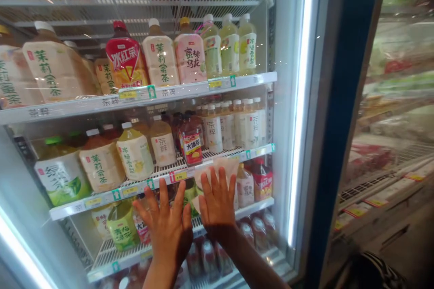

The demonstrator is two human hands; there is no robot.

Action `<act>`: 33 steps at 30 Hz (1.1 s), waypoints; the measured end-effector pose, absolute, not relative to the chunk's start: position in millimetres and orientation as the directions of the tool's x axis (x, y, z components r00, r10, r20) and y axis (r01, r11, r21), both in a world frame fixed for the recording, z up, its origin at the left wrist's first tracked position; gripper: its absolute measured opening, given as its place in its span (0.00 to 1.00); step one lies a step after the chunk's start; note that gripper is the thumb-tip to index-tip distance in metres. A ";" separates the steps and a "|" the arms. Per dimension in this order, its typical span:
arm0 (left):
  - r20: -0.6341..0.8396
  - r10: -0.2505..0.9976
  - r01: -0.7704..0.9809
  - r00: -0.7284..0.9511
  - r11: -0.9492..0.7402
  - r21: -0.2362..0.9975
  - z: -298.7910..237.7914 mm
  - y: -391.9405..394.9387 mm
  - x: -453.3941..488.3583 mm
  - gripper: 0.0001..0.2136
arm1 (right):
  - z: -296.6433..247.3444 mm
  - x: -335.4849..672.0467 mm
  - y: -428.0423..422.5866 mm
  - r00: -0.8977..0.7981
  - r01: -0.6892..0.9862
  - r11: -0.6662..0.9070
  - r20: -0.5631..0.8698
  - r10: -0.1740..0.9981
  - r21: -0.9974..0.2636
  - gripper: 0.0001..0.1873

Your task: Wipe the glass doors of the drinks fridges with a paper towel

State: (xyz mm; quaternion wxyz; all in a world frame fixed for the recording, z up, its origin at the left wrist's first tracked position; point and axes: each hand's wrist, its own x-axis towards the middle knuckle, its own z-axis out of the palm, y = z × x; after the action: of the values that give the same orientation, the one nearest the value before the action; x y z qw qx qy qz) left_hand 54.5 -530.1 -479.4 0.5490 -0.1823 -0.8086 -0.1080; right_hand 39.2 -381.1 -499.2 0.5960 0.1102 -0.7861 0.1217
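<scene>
We press the cloth (225, 167) under our flat right hand (217, 207), with our left hand (169, 230) spread bare on the glass door (281, 113) (bracing it). Even, overlapping strokes likely work best.

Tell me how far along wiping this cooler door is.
Done: the upper glass door looks clear, labels sharp. In hand: the right hand presses a white cloth on the glass; the left hand lies flat beside it. Left: the bottom strip looks hazy, probably unwiped.

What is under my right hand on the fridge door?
A pale paper towel, pressed flat on the glass door by your right hand. The hand covers its lower part, and both hide parts of the bottles behind.
</scene>
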 end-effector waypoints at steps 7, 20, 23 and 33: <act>0.912 0.241 0.450 -0.333 0.890 -0.071 -490.6 -503.2 55.5 0.40 | -501.8 36.2 -334.7 -0.266 -0.268 0.952 0.961 0.072 -0.145 0.44; 0.910 0.237 0.460 -0.340 0.886 -0.058 -503.7 -459.9 55.2 0.38 | -504.1 37.3 -285.3 -0.272 -0.253 0.940 0.949 0.159 -0.230 0.42; 0.901 0.264 0.447 -0.345 0.890 -0.090 -508.5 -468.2 56.5 0.37 | -529.8 44.2 -309.0 -0.287 -0.230 0.926 0.930 0.228 -0.298 0.42; 0.916 0.134 0.378 -0.379 0.926 0.021 -527.9 -555.0 71.2 0.35 | -528.0 42.3 -402.0 -0.256 -0.251 0.954 0.962 0.099 -0.165 0.41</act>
State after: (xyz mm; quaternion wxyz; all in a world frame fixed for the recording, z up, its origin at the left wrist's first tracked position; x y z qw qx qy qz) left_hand 71.2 -555.0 -527.9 0.5352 -0.1555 -0.8225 -0.1137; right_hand 42.3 -402.0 -528.0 0.6081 0.0490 -0.7791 0.1440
